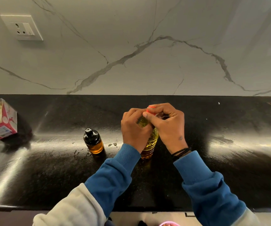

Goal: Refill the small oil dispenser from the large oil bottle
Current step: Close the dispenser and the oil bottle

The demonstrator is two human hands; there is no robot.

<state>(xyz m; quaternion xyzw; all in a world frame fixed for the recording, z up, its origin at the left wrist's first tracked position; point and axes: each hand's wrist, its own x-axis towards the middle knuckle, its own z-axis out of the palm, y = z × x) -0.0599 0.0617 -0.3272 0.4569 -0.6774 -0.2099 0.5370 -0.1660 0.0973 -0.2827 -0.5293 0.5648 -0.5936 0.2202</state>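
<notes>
Two hands met at frame centre: my left hand point(135, 128) clasped the large oil bottle point(149, 144) on the counter point(229, 160); my right hand point(165, 124) pinched its red cap point(151, 108). The capped dispenser point(93, 141) stood lower left. Squeezing while uncapping risked spilling oil, I judged.

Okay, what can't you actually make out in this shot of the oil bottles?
Head view, the only one:
- Red cap of the large oil bottle: mostly covered by the fingers of the right hand, so on or loosened is unclear.
- Bottle neck: hidden behind the left hand.
- Small oil dispenser: dark top hides any opening.
- Tissue box: cut off by the left edge, print too small.
</notes>
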